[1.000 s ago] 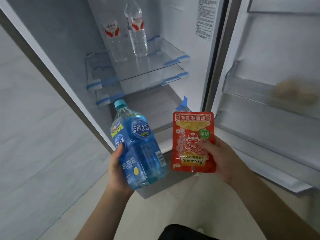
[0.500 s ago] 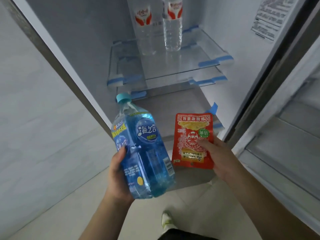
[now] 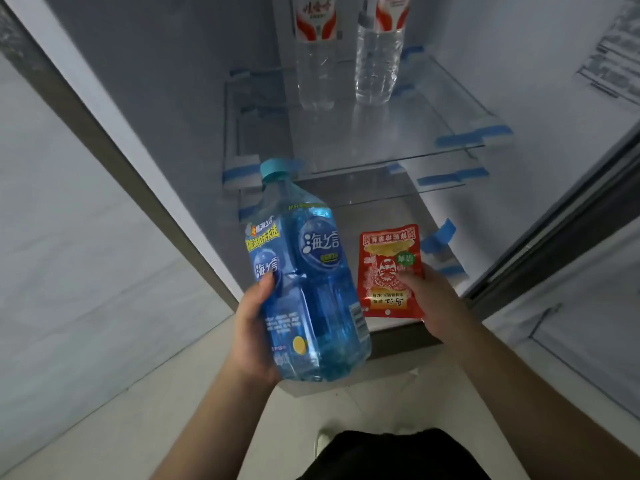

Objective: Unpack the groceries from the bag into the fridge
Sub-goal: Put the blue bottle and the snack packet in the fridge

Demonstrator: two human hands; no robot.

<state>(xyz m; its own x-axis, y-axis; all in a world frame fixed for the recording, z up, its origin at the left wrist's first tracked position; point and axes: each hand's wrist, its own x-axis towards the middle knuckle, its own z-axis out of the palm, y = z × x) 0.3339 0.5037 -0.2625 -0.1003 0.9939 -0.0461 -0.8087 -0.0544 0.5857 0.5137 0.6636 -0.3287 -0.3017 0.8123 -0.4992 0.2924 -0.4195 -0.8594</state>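
Observation:
My left hand (image 3: 254,327) grips a large blue drink bottle (image 3: 308,282) with a teal cap, held upright in front of the open fridge. My right hand (image 3: 436,303) holds a flat red snack packet (image 3: 389,271) by its lower right corner, over the front of the fridge's bottom level. Inside the fridge, two clear water bottles (image 3: 317,53) (image 3: 379,50) with red labels stand on the upper glass shelf (image 3: 408,133). A second glass shelf (image 3: 398,188) lies just below it. No bag is in view.
The fridge's left wall (image 3: 145,109) runs diagonally on the left, the open door (image 3: 588,306) stands at the right. Blue tape strips (image 3: 464,136) mark the shelf corners. Pale floor (image 3: 173,410) lies below, with my dark clothing at the bottom edge.
The view has swung toward the fridge interior and come closer. Both hands have moved forward with their items; the red packet now sits lower and nearer the bottom level.

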